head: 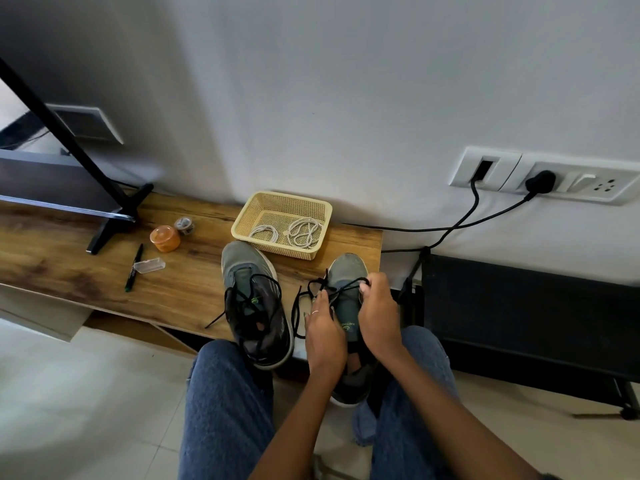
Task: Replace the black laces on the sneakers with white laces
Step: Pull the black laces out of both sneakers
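Two grey sneakers stand on the wooden shelf (194,282), toes toward the wall. The left sneaker (254,303) has loosened black laces trailing onto the wood. Over the right sneaker (346,271) both my hands work its black lace (313,289). My left hand (323,332) pinches a strand at the shoe's left side. My right hand (377,311) grips a lace loop near the toe. Two coiled white laces (303,232) lie in the yellow basket (249,216) behind the shoes.
On the shelf's left part are an orange lidded tub (165,238), a small tape roll (184,225), a black pen (134,267), a clear plastic case (149,266) and a TV stand foot (116,221). Black cables (464,216) run from wall sockets. A black rack (526,323) stands at right.
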The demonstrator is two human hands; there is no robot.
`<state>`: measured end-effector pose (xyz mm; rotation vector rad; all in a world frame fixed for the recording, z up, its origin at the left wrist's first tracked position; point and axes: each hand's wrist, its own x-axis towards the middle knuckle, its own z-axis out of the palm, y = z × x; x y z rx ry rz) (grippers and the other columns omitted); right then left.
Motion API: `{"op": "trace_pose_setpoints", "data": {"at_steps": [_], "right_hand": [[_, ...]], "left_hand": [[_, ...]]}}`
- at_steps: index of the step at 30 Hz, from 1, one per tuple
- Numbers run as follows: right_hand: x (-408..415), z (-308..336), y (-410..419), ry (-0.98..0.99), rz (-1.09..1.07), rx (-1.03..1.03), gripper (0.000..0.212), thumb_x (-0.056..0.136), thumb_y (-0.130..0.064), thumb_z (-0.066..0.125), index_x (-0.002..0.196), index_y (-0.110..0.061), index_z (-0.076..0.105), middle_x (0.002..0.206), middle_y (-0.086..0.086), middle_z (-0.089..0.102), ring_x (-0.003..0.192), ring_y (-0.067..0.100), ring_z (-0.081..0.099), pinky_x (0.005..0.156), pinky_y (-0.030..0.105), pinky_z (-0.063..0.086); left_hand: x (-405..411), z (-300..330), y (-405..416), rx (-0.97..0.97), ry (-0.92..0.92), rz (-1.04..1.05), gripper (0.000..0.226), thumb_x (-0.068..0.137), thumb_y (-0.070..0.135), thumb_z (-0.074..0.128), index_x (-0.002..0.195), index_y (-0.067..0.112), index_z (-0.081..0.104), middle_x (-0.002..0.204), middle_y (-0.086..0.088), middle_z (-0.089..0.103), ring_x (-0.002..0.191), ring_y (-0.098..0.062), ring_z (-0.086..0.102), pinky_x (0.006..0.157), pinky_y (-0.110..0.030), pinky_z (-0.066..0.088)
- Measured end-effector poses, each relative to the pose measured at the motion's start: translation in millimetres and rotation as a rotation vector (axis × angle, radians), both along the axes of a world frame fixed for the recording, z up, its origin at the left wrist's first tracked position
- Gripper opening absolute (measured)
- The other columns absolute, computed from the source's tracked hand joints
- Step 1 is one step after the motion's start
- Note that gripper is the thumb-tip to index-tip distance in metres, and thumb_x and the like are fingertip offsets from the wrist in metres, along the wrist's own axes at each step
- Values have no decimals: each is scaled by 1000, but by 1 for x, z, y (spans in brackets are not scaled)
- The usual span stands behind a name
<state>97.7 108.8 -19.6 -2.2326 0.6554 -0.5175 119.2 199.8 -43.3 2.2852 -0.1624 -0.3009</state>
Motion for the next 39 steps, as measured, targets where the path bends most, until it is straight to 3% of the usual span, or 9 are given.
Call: {"op": "trace_pose_setpoints", "data": {"at_steps": [3, 8, 11, 13, 21, 26, 32, 36, 39], "right_hand": [[-6, -3, 8, -115, -67, 3, 14, 100, -15, 41, 101, -3, 47, 84, 8, 56, 67, 22, 54, 53, 34, 40], [-13, 10, 24, -314, -83, -62, 33, 97, -29, 34, 98, -1, 51, 80, 3, 57, 65, 12, 54, 49, 20, 40], [-13, 25, 23, -426, -60, -29, 26, 99, -30, 33, 104, -7, 46, 85, 2, 60, 74, 15, 64, 59, 28, 54], [-12, 37, 21, -497, -51, -20, 15, 100, -26, 34, 104, -15, 43, 86, -1, 59, 78, 11, 65, 64, 23, 56], [-17, 97, 21, -793, -82, 26, 9, 100, -21, 35, 105, -18, 42, 82, -7, 55, 66, 14, 64, 62, 12, 49], [-22, 132, 21, -926, -90, 44, 6, 100, -20, 37, 98, -20, 43, 77, 9, 57, 63, 19, 61, 62, 17, 49], [-22, 182, 20, -1098, -61, 57, 21, 98, -4, 37, 100, -25, 37, 76, -2, 53, 61, 16, 58, 57, 24, 48], [-16, 178, 10, -1011, -105, 12, 12, 98, -6, 42, 98, -19, 43, 77, -4, 53, 64, 10, 57, 58, 22, 49], [-3, 144, -12, -530, -144, -18, 8, 98, -17, 51, 100, -10, 52, 80, -3, 60, 69, 11, 61, 62, 30, 55]], "left_hand": [[1, 0, 0, -5, 4, 7, 59, 94, -4, 39, 149, 14, 30, 149, -7, 40, 136, -26, 38, 110, -41, 34], [0, 3, -1, 10, -11, 17, 61, 93, -4, 38, 150, 15, 28, 145, -11, 44, 129, -30, 45, 101, -42, 43], [-1, 4, 0, 26, -28, 24, 60, 94, -3, 38, 150, 17, 28, 133, -15, 53, 116, -33, 52, 92, -43, 47], [-2, 4, 0, 33, -29, 33, 60, 95, -1, 37, 150, 18, 27, 128, -15, 56, 113, -33, 53, 89, -43, 47], [0, 6, -1, 37, 23, 52, 59, 94, -2, 35, 149, 19, 29, 138, -13, 51, 124, -34, 49, 100, -46, 43], [-3, 13, -2, 54, 24, 54, 58, 96, 1, 36, 150, 20, 27, 138, -11, 49, 121, -30, 50, 96, -41, 45], [-2, 13, -2, 20, 28, 21, 59, 94, -3, 35, 149, 15, 28, 145, -14, 41, 131, -32, 43, 107, -43, 36], [-1, 11, -2, 38, 23, 13, 57, 94, -3, 36, 148, 15, 31, 141, -16, 45, 127, -33, 46, 107, -43, 37], [1, 10, -1, 46, 43, 11, 58, 95, -3, 34, 149, 15, 30, 141, -14, 45, 128, -32, 44, 106, -41, 37]]}}
